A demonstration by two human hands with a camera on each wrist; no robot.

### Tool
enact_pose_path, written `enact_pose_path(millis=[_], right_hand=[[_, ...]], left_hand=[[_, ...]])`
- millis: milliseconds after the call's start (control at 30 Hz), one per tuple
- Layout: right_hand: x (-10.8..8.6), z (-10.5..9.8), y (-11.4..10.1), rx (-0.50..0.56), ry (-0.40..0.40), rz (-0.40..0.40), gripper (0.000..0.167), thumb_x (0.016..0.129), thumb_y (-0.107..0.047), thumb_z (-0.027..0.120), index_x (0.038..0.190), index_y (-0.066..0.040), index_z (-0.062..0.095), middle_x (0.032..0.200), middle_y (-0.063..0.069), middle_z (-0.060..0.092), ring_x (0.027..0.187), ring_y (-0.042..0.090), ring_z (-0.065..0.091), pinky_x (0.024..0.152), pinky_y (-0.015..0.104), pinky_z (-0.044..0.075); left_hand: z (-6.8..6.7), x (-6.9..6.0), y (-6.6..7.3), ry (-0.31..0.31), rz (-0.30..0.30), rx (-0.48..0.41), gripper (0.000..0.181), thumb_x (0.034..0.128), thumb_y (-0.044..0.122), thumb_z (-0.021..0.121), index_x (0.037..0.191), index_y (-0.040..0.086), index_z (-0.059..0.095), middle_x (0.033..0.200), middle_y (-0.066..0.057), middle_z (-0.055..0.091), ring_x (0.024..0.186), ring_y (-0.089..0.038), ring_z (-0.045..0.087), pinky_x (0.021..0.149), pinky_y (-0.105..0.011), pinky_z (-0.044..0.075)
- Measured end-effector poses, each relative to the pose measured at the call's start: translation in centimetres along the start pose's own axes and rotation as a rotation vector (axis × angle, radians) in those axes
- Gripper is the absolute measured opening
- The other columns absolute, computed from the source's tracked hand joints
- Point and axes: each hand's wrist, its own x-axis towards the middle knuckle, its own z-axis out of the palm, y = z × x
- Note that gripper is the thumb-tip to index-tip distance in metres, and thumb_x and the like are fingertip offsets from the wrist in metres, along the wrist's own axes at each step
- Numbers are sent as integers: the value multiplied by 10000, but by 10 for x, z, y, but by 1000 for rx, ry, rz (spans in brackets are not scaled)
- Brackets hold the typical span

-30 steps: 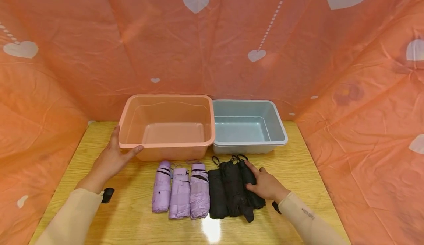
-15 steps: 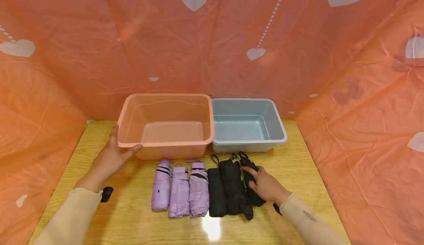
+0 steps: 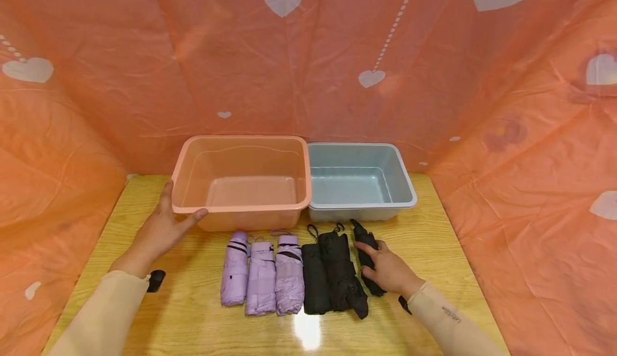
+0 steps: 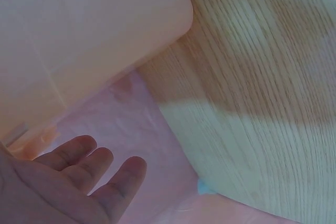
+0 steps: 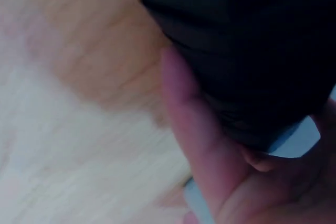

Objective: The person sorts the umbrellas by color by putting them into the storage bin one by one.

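So I was standing there and the person's right hand point(image 3: 388, 273) was clamped round the black folded umbrella on the far right point(image 3: 366, 259), thumb on one side and fingers on the other; the right wrist view was pretty blurry but showed that grip too. That umbrella sat at the end of a row on the wooden tabletop point(image 3: 193, 308), just beside the middle black umbrella point(image 3: 338, 265), which had the left black umbrella point(image 3: 316, 283) snug against it. Further left were three lilac ones: the nearest lilac umbrella point(image 3: 290, 278), the middle lilac umbrella point(image 3: 261, 281) and the outer lilac umbrella point(image 3: 234, 273), all folded up and lying side by side. Behind the row stood a peach plastic bin point(image 3: 250, 220) with a smaller pale blue bin point(image 3: 356, 215) right next to it. The left hand point(image 3: 156, 233) was at the peach one's near left corner, thumb out along the front rim, fingers spread and fairly straight by the side. Orange sheeting point(image 3: 328, 45) with white hearts hung all round the back and sides.
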Motion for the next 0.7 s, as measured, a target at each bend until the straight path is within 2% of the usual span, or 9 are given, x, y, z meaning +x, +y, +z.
enact_pose_path(millis=[133, 267, 333, 467, 500, 600, 700], right_hand=[[-10, 0, 3, 41, 9, 29, 612, 966, -203, 654, 1531, -201, 418, 1467, 441, 258, 393, 112, 463, 478, 304, 375], [-24, -4, 5, 89, 15, 55, 633, 968, -228, 664, 1541, -249, 398, 1494, 396, 251, 423, 111, 496, 497, 311, 399], [-32, -11, 4, 96, 38, 52, 639, 963, -238, 676, 1539, -261, 400, 1481, 371, 287, 562, 160, 606, 572, 355, 470], [-49, -35, -1, 87, 104, 16, 644, 954, -267, 695, 1530, -284, 407, 1435, 316, 367, 850, 245, 664, 731, 451, 521], [-53, -43, -3, 91, 118, 5, 643, 956, -272, 695, 1530, -283, 406, 1422, 304, 378, 855, 251, 659, 733, 452, 526], [-64, -69, -12, 101, 156, -32, 645, 960, -288, 693, 1531, -317, 393, 1391, 245, 410, 738, 132, 614, 671, 362, 522], [-70, -95, -20, 88, 223, -98, 651, 953, -241, 703, 1526, -319, 403, 1353, 166, 456, 773, 120, 597, 634, 302, 518]], left_hand=[[0, 0, -1, -7, -3, 5, 1148, 924, 682, 524, 1540, 120, -265, 1448, -484, 232, 1196, -659, 411, 881, -728, 383], [-1, 1, -3, -13, -4, 10, 1149, 924, 689, 515, 1536, 118, -273, 1455, -486, 212, 1214, -659, 392, 899, -728, 373], [-1, 0, -3, -18, -8, 13, 1152, 923, 694, 510, 1532, 116, -279, 1455, -491, 201, 1222, -662, 379, 906, -729, 368], [-1, 0, -3, -19, -13, 10, 1155, 919, 702, 507, 1530, 123, -284, 1457, -493, 188, 1226, -667, 368, 910, -734, 362], [-1, 0, -3, -19, -12, 8, 1155, 919, 701, 508, 1530, 125, -285, 1457, -494, 186, 1229, -668, 364, 914, -735, 358], [-1, 1, -3, -12, -6, 4, 1157, 915, 702, 515, 1533, 132, -281, 1460, -492, 184, 1244, -664, 349, 928, -738, 345], [0, 1, -3, -8, -5, 3, 1165, 909, 706, 521, 1534, 134, -280, 1462, -491, 180, 1258, -661, 334, 939, -738, 333]])
